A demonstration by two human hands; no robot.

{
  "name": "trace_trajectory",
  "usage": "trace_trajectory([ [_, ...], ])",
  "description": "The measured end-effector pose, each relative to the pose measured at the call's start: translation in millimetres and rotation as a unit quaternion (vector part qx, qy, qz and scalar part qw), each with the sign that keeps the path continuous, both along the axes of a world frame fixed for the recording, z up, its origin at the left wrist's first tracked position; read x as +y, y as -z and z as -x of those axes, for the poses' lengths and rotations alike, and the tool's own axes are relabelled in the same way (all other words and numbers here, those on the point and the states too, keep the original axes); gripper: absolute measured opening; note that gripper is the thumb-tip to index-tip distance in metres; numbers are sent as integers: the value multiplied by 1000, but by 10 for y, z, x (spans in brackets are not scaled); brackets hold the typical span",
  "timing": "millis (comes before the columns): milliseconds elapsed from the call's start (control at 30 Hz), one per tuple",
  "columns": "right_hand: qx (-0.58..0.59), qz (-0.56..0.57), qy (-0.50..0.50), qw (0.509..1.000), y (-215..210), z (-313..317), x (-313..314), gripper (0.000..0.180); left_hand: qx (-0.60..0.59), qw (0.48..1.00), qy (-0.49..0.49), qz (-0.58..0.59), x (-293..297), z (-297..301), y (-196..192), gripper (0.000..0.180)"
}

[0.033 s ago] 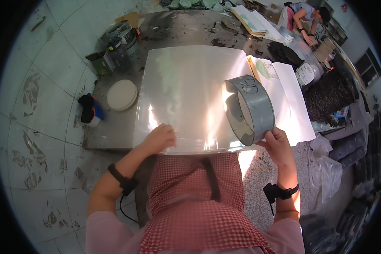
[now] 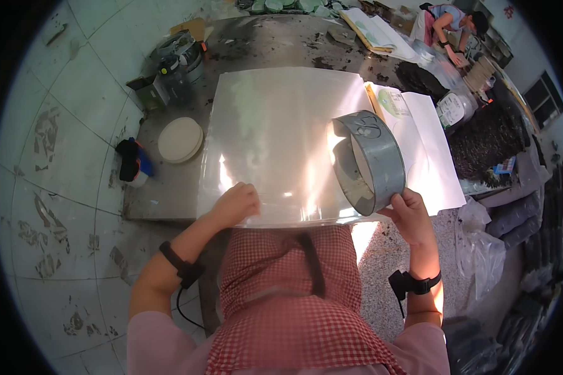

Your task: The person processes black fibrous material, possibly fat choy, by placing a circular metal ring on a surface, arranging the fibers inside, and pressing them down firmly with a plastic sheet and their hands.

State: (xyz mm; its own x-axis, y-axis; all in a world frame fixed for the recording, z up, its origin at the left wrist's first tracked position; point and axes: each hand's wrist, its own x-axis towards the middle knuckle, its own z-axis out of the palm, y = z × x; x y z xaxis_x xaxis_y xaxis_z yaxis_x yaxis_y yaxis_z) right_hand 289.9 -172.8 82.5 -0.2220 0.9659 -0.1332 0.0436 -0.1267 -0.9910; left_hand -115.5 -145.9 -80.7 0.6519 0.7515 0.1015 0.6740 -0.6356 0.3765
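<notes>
My right hand (image 2: pixel 411 215) pinches the lower rim of a wide grey metal ring (image 2: pixel 380 153), thumb and fingers closed on it. The ring is tilted on its side, its hollow facing left, with a dark mark on its outer wall. It is over the right part of a stack of clear plastic sheets (image 2: pixel 269 137). At the near edge of this stack, left of the middle, my left hand (image 2: pixel 236 205) rests with fingers curled in. The fingertips point down to the sheets, and what they hold, if anything, is hidden.
Left of the sheets lie round cream discs (image 2: pixel 180 140) on the metal table (image 2: pixel 256 47). A blue-and-black object (image 2: pixel 134 164) stands at the table's left edge. White paper sheets (image 2: pixel 433 150) lie to the right, beside a dark bristly bundle (image 2: pixel 488 150). Another person (image 2: pixel 450 25) works at the far right.
</notes>
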Motion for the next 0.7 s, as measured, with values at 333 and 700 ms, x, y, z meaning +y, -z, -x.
trace_trajectory([
  [333, -9, -55, -76, 996, 251, 88, -153, 20, -6, 999, -14, 34, 396, -24, -113, 22],
  [700, 112, -104, -53, 987, 434, 312, -185, 48, 119, 971, -145, 150, 668, -312, -631, 26],
])
